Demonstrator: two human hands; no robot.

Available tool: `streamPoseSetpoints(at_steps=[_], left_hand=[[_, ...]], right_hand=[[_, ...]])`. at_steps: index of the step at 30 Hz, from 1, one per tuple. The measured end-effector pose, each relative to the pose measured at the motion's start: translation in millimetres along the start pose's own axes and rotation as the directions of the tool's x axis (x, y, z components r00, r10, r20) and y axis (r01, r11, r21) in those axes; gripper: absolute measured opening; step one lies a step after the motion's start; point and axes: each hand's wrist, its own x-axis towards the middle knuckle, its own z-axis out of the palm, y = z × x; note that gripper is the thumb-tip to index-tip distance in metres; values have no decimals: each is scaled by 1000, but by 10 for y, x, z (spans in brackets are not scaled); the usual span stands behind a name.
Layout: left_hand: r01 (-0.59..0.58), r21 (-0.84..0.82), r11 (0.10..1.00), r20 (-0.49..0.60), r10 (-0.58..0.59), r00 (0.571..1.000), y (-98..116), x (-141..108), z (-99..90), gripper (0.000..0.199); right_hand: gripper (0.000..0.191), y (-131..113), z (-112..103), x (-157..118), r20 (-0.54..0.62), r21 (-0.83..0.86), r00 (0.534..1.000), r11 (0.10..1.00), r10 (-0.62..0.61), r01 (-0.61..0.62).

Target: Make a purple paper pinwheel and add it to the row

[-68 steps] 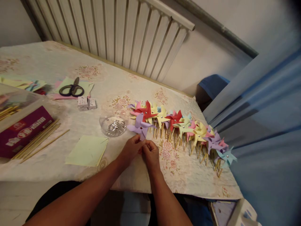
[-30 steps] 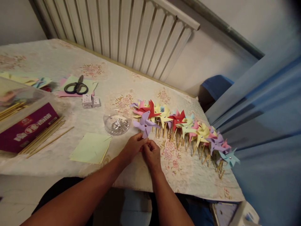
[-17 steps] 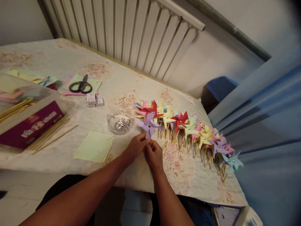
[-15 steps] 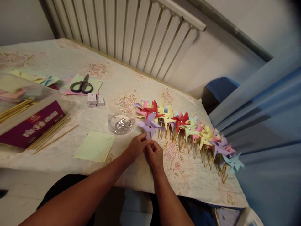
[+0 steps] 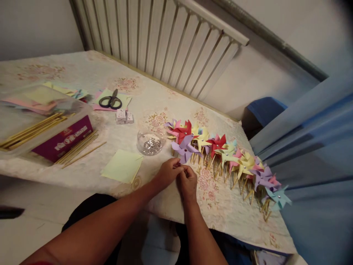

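My left hand (image 5: 168, 173) and my right hand (image 5: 188, 183) meet above the table, fingertips pinched together. Just beyond them is a purple paper pinwheel (image 5: 185, 150), its lower petal reaching my fingertips. Both hands are closed at its base; its stick is hidden behind the fingers. A tiny dark red spot shows by my left fingertips, too small to name. Behind and right of the hands runs a long row of finished pinwheels (image 5: 227, 154) in red, yellow, green, pink, purple and blue on wooden sticks. A clear bowl (image 5: 151, 142) of small silver fasteners stands left of the purple pinwheel.
Light green paper squares (image 5: 122, 165) lie left of my hands. Farther left are loose sticks (image 5: 82, 147) and a clear plastic box (image 5: 62, 136) holding sticks and paper. Black scissors (image 5: 110, 101) rest on paper squares behind two small white boxes (image 5: 124, 116). A blue curtain (image 5: 311, 147) hangs at right.
The view has swung left, so the table's things sit farther right in it. My hands remain pinched together at the purple pinwheel, with slight finger movement.
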Motion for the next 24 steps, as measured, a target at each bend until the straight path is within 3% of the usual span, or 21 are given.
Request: streamPoseSetpoints(at_steps=[2,5,10,13,17,24], left_hand=[[-63,93,994,-108,73,991,-28,-121,-4,20],[-146,279,949,-187,203,961,-91,-343,-60,19],[-248,620,744,-75,371,926,-247,-635,-227,16],[-231,765,601,12,346,938,-299,-705,-298,18],[-156,877,455,27,277,961,-267,-744,-349,24],[-59,952,300,-8,218,976,-163,-856,-432,26]], right_hand=[[16,22,-18,-23,-49,36,999,999,4,-2],[17,38,-45,-74,-94,159,994,986,59,-43],[21,97,-98,-216,-143,208,985,976,92,-61],[22,94,-120,-345,-143,156,987,987,73,-50],[24,26,-168,-509,-137,125,989,992,46,-29],[27,52,-319,-674,-143,170,985,983,91,-67]])
